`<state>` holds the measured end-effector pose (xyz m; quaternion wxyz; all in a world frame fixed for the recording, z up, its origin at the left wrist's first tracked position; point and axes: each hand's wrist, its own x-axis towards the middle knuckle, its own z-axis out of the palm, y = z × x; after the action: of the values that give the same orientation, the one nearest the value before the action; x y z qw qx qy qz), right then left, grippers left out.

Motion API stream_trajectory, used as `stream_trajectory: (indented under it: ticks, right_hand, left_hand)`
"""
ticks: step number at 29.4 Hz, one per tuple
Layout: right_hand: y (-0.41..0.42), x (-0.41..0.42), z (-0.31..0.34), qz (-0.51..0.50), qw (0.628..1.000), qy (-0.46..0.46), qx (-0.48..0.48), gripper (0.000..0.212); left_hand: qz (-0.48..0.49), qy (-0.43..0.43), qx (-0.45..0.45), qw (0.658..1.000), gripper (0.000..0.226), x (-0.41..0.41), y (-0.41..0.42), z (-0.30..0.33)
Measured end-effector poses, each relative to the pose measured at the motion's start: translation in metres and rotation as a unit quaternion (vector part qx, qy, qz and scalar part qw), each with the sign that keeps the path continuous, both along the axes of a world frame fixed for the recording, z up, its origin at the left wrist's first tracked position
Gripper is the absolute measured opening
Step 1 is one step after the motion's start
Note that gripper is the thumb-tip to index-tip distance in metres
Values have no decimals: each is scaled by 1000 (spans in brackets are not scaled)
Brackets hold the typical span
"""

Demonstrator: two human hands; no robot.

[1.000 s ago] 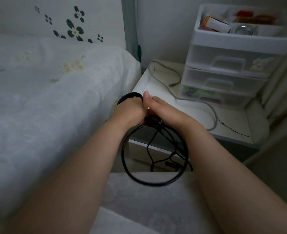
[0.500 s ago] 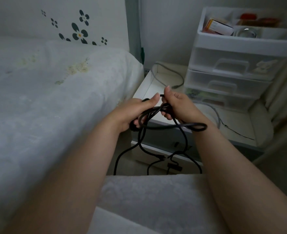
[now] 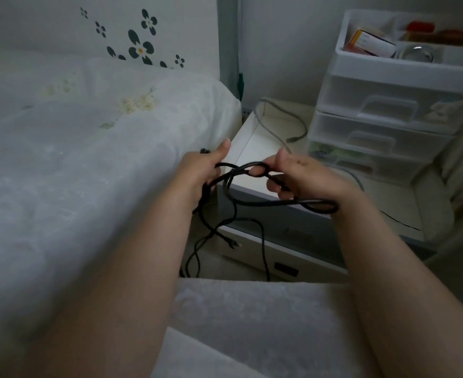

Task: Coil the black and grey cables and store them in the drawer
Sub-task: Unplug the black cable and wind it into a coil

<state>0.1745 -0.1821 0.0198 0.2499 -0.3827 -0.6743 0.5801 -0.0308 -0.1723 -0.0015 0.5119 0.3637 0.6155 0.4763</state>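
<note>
Both hands hold the black cable (image 3: 268,203) in front of the bedside table. My left hand (image 3: 201,170) grips a bunch of it near the bed's edge. My right hand (image 3: 301,177) pinches a small loop between thumb and fingers, and a longer loop hangs out under its wrist. Loose black strands dangle down toward the floor, one ending in a plug (image 3: 231,243). The grey cable (image 3: 285,124) lies on the white table top (image 3: 252,137), curving past the drawer unit. The table's own drawer (image 3: 293,241) below looks slightly open.
A white plastic drawer unit (image 3: 388,115) stands on the table at the right, its top tray holding boxes and small items. The bed with a white cover (image 3: 88,173) fills the left. A white cushioned surface (image 3: 252,323) lies under my forearms.
The neat round coil from a second ago has come apart into loose loops. My hands have risen and moved apart, the right drawing a loop to the right.
</note>
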Motion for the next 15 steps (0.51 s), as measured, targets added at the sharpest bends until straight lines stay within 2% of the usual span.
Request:
stream_trajectory:
  ticks: [1, 2, 3, 4, 5, 6, 8, 9, 12, 14, 15]
  right_hand:
    - [-3, -3, 2, -15, 999, -40, 10, 63]
    - [-4, -7, 2, -38, 996, -69, 31, 66]
    - [-5, -11, 0, -62, 993, -77, 60, 58]
    - [-5, -15, -1, -84, 990, -70, 92, 41]
    - [-4, -18, -4, -91, 988, -62, 112, 23]
    - [-3, -19, -6, -79, 987, -69, 118, 20]
    - [-1, -23, -10, -30, 982, -142, 118, 43]
    - [-2, -26, -12, -4, 971, -206, 121, 47]
    - [-2, -36, -21, 29, 921, -363, 139, 33]
    - [2, -39, -23, -29, 872, -445, 200, 14]
    - [5, -40, -23, -79, 848, -468, 236, 13]
  left_hand:
    - [23, 77, 30, 996, 46, -1, 2, 0]
    - [38, 171, 64, 982, 48, 0, 3, 1]
    - [50, 263, 100, 958, 51, 1, 1, 5]
    - [57, 328, 127, 934, 51, 2, -2, 9]
    - [67, 368, 144, 916, 50, 1, -5, 13]
    - [78, 389, 155, 905, 51, -1, -4, 14]
    - [92, 398, 161, 899, 52, -8, -4, 13]
    - [99, 385, 160, 903, 53, -10, -3, 13]
    - [111, 317, 159, 928, 51, -12, -2, 10]
    - [83, 285, 140, 945, 49, -13, -3, 10]
    - [46, 265, 125, 955, 53, -14, -4, 10]
